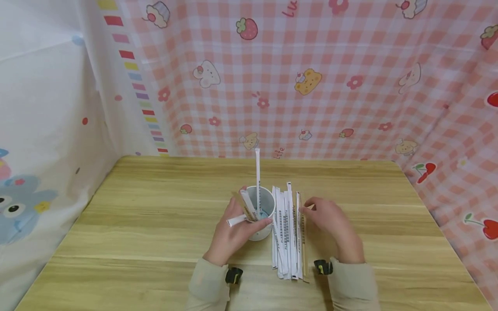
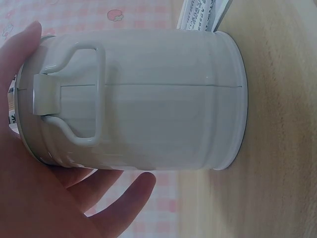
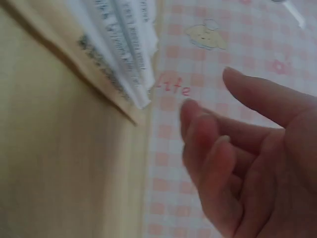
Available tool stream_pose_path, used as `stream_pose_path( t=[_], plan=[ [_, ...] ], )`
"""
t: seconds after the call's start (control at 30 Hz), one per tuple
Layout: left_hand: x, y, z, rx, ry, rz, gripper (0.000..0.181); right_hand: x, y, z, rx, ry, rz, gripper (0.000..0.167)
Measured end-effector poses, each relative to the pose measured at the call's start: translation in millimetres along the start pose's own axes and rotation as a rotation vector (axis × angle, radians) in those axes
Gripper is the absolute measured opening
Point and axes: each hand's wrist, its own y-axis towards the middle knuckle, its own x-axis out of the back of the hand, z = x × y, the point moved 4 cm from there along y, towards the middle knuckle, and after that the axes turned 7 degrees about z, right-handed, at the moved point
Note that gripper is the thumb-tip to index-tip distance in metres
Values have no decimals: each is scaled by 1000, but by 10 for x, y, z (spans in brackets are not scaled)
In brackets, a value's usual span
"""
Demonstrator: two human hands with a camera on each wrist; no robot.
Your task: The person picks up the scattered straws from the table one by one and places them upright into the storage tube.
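My left hand (image 1: pixel 229 235) grips a white metal bucket (image 2: pixel 153 104) near its rim, thumb on one side and fingers around the other. A small wire handle (image 2: pixel 99 94) shows on its wall in the left wrist view. Several paper-wrapped straws stand in the bucket: a tall white one (image 1: pixel 257 170) upright, others, one of them brown, leaning toward my left hand. To the right of the bucket lies a pile of wrapped straws (image 1: pixel 287 235). Beside the pile's far right end is my right hand (image 1: pixel 330 220); its fingers are loosely bent, the thumb apart, holding nothing in the right wrist view.
Everything stands on a wood-grain table (image 1: pixel 155 229). A pink checked cloth (image 1: pixel 272 86) hangs behind the back edge and along the right side. White cloth (image 1: pixel 46 108) closes off the left. Each wrist carries a dark strapped device (image 1: pixel 234 275).
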Motion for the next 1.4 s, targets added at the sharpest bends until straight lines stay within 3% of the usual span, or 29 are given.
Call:
stream_pose_path(
  t=[0.3, 0.53, 0.77, 1.07, 1.4],
  plan=[
    [24, -9, -20, -55, -46, -41, 82, -147, 63, -146, -133, 19, 73, 27],
    [25, -21, -16, -21, -48, -37, 83, -208, 47, -136, -108, -24, 76, 33],
    [25, -12, -26, -57, -41, -41, 79, -275, 92, -119, -104, -48, 95, 28],
    [22, -17, -25, -53, -35, -47, 81, -317, 111, -139, -117, -3, 129, 28],
    [26, -11, -32, -51, -51, -15, 79, -222, 75, -149, -137, 51, 94, 26]
  ],
)
